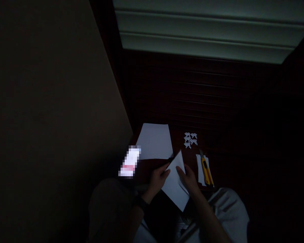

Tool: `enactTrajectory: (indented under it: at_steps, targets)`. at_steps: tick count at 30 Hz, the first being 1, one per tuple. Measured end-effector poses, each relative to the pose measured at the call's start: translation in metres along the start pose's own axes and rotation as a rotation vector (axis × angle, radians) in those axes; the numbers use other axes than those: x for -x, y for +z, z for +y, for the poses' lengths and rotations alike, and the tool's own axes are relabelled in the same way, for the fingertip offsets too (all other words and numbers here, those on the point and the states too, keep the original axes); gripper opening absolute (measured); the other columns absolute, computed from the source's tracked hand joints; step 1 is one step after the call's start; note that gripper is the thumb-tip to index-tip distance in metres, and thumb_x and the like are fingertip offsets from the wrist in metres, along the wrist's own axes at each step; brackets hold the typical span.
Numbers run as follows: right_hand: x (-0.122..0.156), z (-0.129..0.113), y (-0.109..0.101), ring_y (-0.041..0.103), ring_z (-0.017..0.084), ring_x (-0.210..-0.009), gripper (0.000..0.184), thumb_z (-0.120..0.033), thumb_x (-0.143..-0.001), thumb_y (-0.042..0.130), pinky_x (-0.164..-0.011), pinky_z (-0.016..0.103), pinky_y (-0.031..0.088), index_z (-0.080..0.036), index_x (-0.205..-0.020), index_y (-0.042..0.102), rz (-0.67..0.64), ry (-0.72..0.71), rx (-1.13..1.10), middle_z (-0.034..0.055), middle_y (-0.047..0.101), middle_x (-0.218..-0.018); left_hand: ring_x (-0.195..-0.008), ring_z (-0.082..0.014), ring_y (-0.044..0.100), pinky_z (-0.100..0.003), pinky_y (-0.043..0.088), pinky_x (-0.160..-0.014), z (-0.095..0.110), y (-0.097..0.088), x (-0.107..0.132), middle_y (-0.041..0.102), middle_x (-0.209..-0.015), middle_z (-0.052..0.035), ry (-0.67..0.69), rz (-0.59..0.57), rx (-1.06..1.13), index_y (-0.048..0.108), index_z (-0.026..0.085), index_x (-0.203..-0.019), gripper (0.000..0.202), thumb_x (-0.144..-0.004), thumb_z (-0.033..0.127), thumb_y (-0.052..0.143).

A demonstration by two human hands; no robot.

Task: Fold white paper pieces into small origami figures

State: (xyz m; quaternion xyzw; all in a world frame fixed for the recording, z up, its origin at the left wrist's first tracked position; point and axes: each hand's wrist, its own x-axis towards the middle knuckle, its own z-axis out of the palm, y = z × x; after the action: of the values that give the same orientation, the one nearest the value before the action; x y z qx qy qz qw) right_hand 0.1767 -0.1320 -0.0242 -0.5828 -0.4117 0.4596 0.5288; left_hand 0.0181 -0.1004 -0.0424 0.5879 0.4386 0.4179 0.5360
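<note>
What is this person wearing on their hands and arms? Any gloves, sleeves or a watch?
No gloves: the left hand and right hand are bare, and no sleeves reach the forearms. A dark band, perhaps a watch, circles the left wrist. Dim light hides more.

1. The flat white paper sheet (154, 141) is lying at the left rear of the dark wooden table (178, 148).
2. The cluster of small white folded paper pieces (190, 139) is sitting right of that sheet, apart from it.
3. The yellow plastic utility knife (206, 170) is lying on a narrow white paper strip (199, 170), in front of the cluster.
4. The creased white paper sheet (176, 189) is sitting between the left hand (158, 179) and the right hand (190, 179), left of the knife.
</note>
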Motion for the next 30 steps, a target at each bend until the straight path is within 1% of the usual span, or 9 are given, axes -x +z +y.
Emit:
enactTrajectory:
  at_steps: [2,5,7,12,17,23,26,30]
  targets:
    - [0.000,-0.001,0.000,0.060,0.025,-0.083,0.043,-0.049,-0.071,0.058,-0.071,0.034,0.048,-0.015,-0.098,0.059,-0.014,0.004,-0.019,0.0097,0.066,-0.092,-0.095,-0.0218,0.059,-0.035,0.046,-0.085,0.005,-0.004,-0.003,0.062,-0.109,-0.0064,0.020,-0.022,-0.033,0.056,0.016,-0.114,0.041,-0.078,0.035,0.052]
    - [0.001,-0.001,0.002,0.061,0.024,-0.081,0.042,-0.048,-0.069,0.060,-0.070,0.034,0.048,-0.016,-0.096,0.060,-0.039,0.014,-0.042,0.0086,0.066,-0.091,-0.102,-0.0208,0.056,-0.033,0.044,-0.089,0.015,-0.006,-0.010,0.060,-0.114,-0.0047,0.052,-0.064,-0.084,0.054,0.018,-0.116,0.040,-0.080,0.034,0.050]
    - [0.003,-0.003,0.003,0.061,0.024,-0.081,0.040,-0.048,-0.069,0.061,-0.069,0.033,0.048,-0.017,-0.095,0.060,-0.051,0.013,-0.053,0.0078,0.067,-0.090,-0.104,-0.0201,0.055,-0.033,0.043,-0.090,0.020,-0.005,-0.014,0.059,-0.115,-0.0039,0.072,-0.065,-0.120,0.054,0.019,-0.116,0.038,-0.081,0.033,0.049]
    - [0.007,-0.008,0.005,0.061,0.023,-0.078,0.039,-0.047,-0.072,0.059,-0.065,0.032,0.048,-0.016,-0.095,0.060,-0.100,-0.001,-0.038,0.0079,0.067,-0.088,-0.101,-0.0187,0.056,-0.032,0.043,-0.089,0.028,0.005,-0.019,0.059,-0.114,-0.0035,0.139,-0.043,-0.185,0.054,0.019,-0.115,0.036,-0.081,0.029,0.049]
    - [0.009,-0.006,0.007,0.059,0.023,-0.081,0.034,-0.044,-0.074,0.058,-0.069,0.031,0.047,-0.017,-0.095,0.061,-0.085,-0.057,0.006,0.0075,0.066,-0.090,-0.099,-0.0179,0.057,-0.031,0.044,-0.088,0.026,0.010,-0.011,0.061,-0.111,-0.0038,0.159,0.044,-0.201,0.056,0.021,-0.113,0.033,-0.083,0.028,0.047]
    - [0.009,0.002,0.008,0.058,0.021,-0.072,0.034,-0.045,-0.073,0.058,-0.060,0.028,0.045,-0.017,-0.091,0.062,-0.063,-0.030,-0.032,0.0062,0.066,-0.082,-0.098,-0.0171,0.057,-0.030,0.044,-0.088,0.023,0.015,0.002,0.062,-0.109,-0.0046,0.181,0.095,-0.216,0.059,0.021,-0.110,0.030,-0.085,0.026,0.043]
    - [0.008,0.004,0.005,0.058,0.020,-0.068,0.033,-0.045,-0.073,0.058,-0.058,0.028,0.044,-0.017,-0.091,0.062,-0.078,0.023,-0.119,0.0046,0.065,-0.077,-0.094,-0.0162,0.058,-0.027,0.045,-0.084,0.024,0.017,0.006,0.063,-0.107,-0.0050,0.178,0.075,-0.251,0.056,0.023,-0.114,0.031,-0.086,0.026,0.042]
    - [0.002,0.004,-0.001,0.059,0.021,-0.072,0.033,-0.044,-0.071,0.061,-0.065,0.030,0.045,-0.018,-0.091,0.062,-0.073,0.106,-0.285,0.0041,0.065,-0.077,-0.084,-0.0149,0.060,-0.023,0.047,-0.074,0.026,0.014,0.007,0.064,-0.100,-0.0051,0.179,0.026,-0.311,0.053,0.024,-0.117,0.033,-0.086,0.026,0.040]
